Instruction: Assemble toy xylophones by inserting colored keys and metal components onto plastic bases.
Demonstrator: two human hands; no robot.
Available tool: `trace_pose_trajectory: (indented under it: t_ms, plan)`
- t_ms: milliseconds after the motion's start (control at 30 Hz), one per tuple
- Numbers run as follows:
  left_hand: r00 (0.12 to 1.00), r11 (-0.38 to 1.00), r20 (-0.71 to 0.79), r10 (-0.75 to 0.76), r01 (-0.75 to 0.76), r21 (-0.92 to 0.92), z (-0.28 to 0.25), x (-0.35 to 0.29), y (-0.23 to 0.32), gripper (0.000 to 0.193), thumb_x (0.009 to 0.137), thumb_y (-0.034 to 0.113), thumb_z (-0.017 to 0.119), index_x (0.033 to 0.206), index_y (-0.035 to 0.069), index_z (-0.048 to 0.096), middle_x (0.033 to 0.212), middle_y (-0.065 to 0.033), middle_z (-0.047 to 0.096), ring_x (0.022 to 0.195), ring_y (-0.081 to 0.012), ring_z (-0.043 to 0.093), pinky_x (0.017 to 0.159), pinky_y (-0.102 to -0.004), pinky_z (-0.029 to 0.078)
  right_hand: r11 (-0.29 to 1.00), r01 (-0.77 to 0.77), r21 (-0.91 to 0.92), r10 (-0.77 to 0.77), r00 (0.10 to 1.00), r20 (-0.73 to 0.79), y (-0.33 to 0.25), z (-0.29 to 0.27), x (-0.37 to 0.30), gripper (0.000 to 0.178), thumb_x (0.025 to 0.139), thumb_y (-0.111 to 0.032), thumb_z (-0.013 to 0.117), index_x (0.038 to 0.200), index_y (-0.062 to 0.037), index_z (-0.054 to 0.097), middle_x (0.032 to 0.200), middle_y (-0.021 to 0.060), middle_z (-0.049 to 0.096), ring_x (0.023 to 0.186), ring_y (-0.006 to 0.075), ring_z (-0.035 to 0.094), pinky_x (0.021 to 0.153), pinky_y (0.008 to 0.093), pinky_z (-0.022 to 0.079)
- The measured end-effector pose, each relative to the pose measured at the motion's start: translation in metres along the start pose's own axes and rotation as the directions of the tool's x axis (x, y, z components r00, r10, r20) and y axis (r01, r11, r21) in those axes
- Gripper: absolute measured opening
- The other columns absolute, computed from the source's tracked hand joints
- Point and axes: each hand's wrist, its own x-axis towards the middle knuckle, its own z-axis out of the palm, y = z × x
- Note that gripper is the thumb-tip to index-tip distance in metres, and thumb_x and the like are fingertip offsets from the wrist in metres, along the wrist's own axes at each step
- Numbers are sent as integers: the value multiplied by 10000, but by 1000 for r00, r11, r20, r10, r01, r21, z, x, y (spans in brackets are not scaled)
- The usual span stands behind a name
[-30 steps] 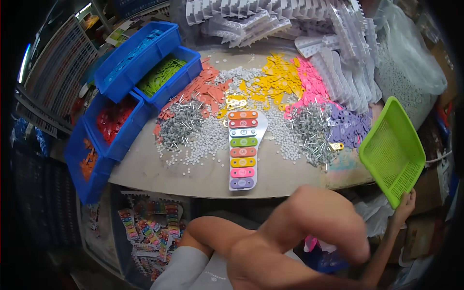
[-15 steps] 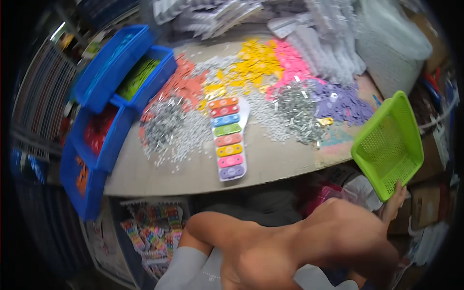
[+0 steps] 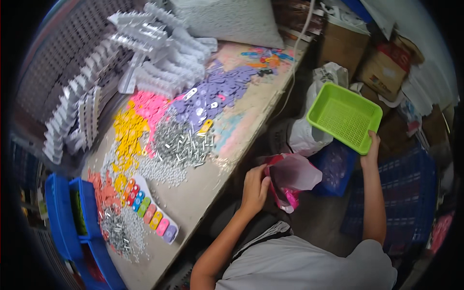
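My right hand (image 3: 370, 146) is closed on the near corner of a shallow green plastic basket (image 3: 363, 141). Perforations cover the basket's floor, and nothing shows inside it. Lower and to the left, my left hand (image 3: 254, 189) grips the rim of a pink plastic bag (image 3: 276, 192), whose pale inner side (image 3: 296, 173) shows at the open mouth. What lies deep in the bag is hidden. On the table rests a white toy xylophone (image 3: 175, 227) with a row of coloured bars.
Heaps of purple pieces (image 3: 220, 92), yellow pieces (image 3: 129, 133), pink pieces (image 3: 147, 104) and metal pins (image 3: 179, 142) cover the table (image 3: 198, 198). White plastic frames (image 3: 169, 67) are stacked behind. Blue bins (image 3: 63, 212) stand at the left. A white sack (image 3: 304, 140) and cardboard boxes (image 3: 386, 67) crowd the right.
The view has swung to the right. My left hand, earlier blurred near my body, now grips the pink bag's rim. The green basket stays in my right hand, now beyond the bag.
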Motion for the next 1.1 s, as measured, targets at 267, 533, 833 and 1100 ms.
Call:
trace_pose_trajectory:
  t_ms: [267, 533, 833, 1100]
  plan:
    - [967, 970, -119, -227, 236, 62, 2, -2, -15, 434, 982, 210, 571, 1352, 2, 478, 1264, -231, 582, 1201, -381, 567, 1005, -446, 441, 533, 529, -660, -730, 682, -42, 39, 45, 14, 625, 854, -102, 657, 1416, -26, 394, 1372, 202, 472, 1262, 346, 469, 1090, 423, 343]
    - [940, 831, -35, 341, -283, 478, -23, 9, 29, 337, 821, 33, 689, 1154, 52, 637, 1070, -132, 652, 1012, -334, 618, 900, -440, 463, 45, 376, -925, -64, 926, 373, 114, 88, 27, 864, 724, -182, 747, 1476, -140, 322, 1323, 278, 484, 1271, 472, 431, 1048, 506, 425]
    - [960, 635, -260, 106, 136, 760, -107, -4, 42, 556, 789, 262, 783, 1247, 27, 574, 1110, -166, 564, 1039, -370, 521, 933, -476, 420, -144, 189, -971, 181, 970, 162, 232, 76, 180, 651, 733, -216, 763, 1267, 60, 513, 1318, 274, 521, 1302, 429, 448, 1104, 464, 381]
    - [992, 552, -96, -82, 125, 825, -98, 6, 30, 659, 783, 323, 788, 1351, 113, 530, 1373, -161, 478, 1252, -359, 459, 1034, -474, 370, -698, 211, -685, -331, 753, 569, 342, 21, 239, 405, 972, -236, 504, 1318, -31, 550, 1078, 183, 614, 997, 353, 589, 923, 503, 458]
